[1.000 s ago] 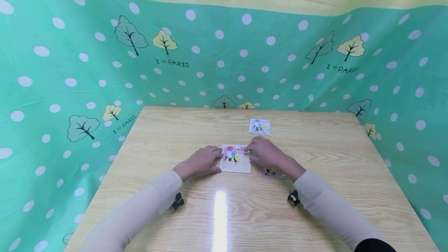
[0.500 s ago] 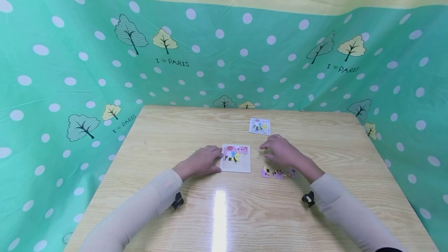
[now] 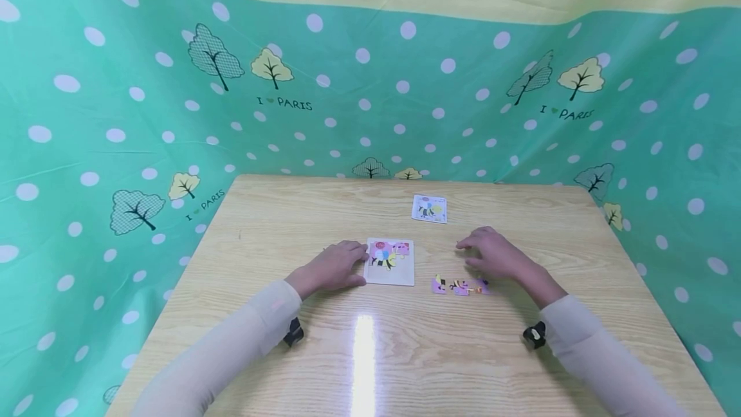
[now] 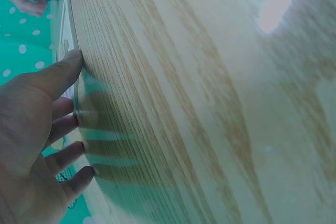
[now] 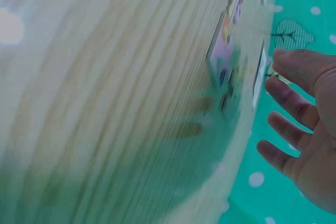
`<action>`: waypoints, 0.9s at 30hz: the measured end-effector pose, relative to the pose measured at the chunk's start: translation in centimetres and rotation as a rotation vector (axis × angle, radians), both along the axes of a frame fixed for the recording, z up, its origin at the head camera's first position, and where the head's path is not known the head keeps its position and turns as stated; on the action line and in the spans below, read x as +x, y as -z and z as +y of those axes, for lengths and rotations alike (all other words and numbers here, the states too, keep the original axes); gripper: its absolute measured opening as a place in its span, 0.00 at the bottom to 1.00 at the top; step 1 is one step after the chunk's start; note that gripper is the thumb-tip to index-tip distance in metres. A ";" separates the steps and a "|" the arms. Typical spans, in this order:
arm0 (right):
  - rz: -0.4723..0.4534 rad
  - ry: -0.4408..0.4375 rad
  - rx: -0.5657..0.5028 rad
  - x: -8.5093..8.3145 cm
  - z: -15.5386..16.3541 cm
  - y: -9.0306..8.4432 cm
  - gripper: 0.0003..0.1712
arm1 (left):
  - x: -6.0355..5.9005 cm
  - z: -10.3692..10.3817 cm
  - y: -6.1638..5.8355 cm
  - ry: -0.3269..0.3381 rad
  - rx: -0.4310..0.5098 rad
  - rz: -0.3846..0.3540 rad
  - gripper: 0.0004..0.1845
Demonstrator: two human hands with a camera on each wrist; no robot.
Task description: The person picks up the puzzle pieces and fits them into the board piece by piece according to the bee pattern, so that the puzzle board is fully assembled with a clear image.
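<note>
A white square puzzle board (image 3: 399, 274) lies flat mid-table, with joined pieces of a bee picture (image 3: 383, 256) along its upper left part. My left hand (image 3: 332, 267) touches the board's left edge with thumb and fingertips. In the left wrist view, the fingers (image 4: 68, 156) are spread and fairly straight beside that edge. Right of the board lies a row of loose puzzle pieces (image 3: 460, 286), pink, yellow and black. My right hand (image 3: 494, 254) hovers just beyond the row's right end. In the right wrist view its fingers are loosely extended, with nothing between them.
A small bee picture card (image 3: 429, 209) lies behind the board, slightly to the right. The wooden table (image 3: 278, 211) meets a green dotted curtain (image 3: 399, 114) at the back and sides. A bright light reflection (image 3: 364, 365) crosses the near tabletop.
My right hand has left the board's upper right corner and moved right, past the loose pieces. A pink piece now shows at that corner. My left hand has stayed in place.
</note>
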State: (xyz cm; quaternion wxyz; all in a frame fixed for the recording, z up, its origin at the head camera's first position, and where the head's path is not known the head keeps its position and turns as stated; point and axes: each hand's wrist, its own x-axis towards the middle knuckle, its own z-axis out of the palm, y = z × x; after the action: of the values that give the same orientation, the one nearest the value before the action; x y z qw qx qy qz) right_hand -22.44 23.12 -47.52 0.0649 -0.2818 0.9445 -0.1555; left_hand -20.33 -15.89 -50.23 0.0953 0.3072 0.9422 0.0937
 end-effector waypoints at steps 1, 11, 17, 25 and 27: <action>0.001 0.004 0.002 0.0 0.3 0.0 0.20 | 0.0 0.0 0.0 0.000 -0.001 0.001 0.34; -0.006 -0.029 0.036 0.3 2.4 0.8 0.22 | -0.1 0.0 0.0 0.003 0.000 -0.001 0.34; 0.017 -0.030 0.065 0.4 2.7 1.1 0.20 | 0.1 0.0 -0.1 0.012 0.007 0.003 0.33; 0.018 -0.017 0.072 0.5 3.0 1.2 0.18 | 0.1 -0.1 -0.1 0.015 0.006 0.014 0.33; 0.021 -0.019 0.071 0.5 3.0 1.1 0.18 | 0.0 -0.1 0.0 0.013 -0.001 0.015 0.33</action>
State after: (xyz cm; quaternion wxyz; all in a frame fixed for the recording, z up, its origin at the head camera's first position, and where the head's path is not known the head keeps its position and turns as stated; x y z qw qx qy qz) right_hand -21.94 26.10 -48.65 0.0663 -0.2898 0.9475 -0.1180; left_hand -20.30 -15.95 -50.22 0.0888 0.3141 0.9409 0.0901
